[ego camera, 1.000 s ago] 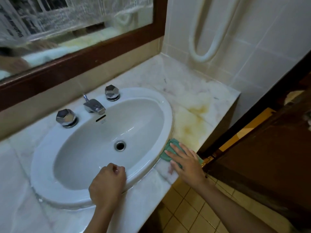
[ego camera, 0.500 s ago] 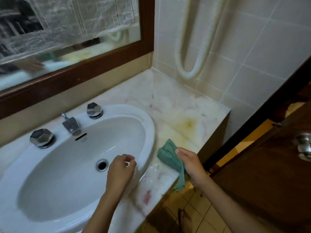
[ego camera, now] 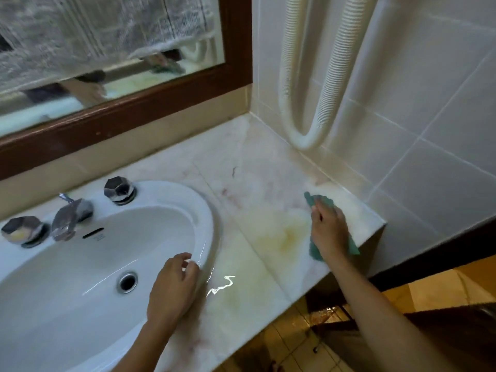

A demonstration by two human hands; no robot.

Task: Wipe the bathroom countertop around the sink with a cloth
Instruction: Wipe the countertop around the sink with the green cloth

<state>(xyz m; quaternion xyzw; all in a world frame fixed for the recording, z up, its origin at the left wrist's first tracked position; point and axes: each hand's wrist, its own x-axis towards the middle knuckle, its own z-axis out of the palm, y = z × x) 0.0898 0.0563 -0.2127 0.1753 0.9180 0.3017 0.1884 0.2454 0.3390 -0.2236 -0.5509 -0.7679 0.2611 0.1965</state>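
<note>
A white oval sink (ego camera: 204, 210) is set into a pale marble countertop (ego camera: 257, 189) with yellow stains. My right hand (ego camera: 328, 229) presses a green cloth (ego camera: 314, 252) flat on the countertop near its right end, close to the tiled wall. The cloth shows beyond the fingertips and at both sides of the wrist. My left hand (ego camera: 171, 288) rests on the sink's right rim with fingers loosely curled, holding nothing.
A chrome tap (ego camera: 71, 217) and two faceted knobs (ego camera: 118, 189) stand at the sink's back. A wood-framed mirror (ego camera: 134, 114) hangs behind. A white ribbed hose (ego camera: 306, 130) loops down the tiled wall. The counter's edge drops to a yellow tiled floor (ego camera: 300, 345).
My right hand has carried the green cloth from the counter's front edge beside the sink out to the right end near the wall. The left hand stays on the sink rim.
</note>
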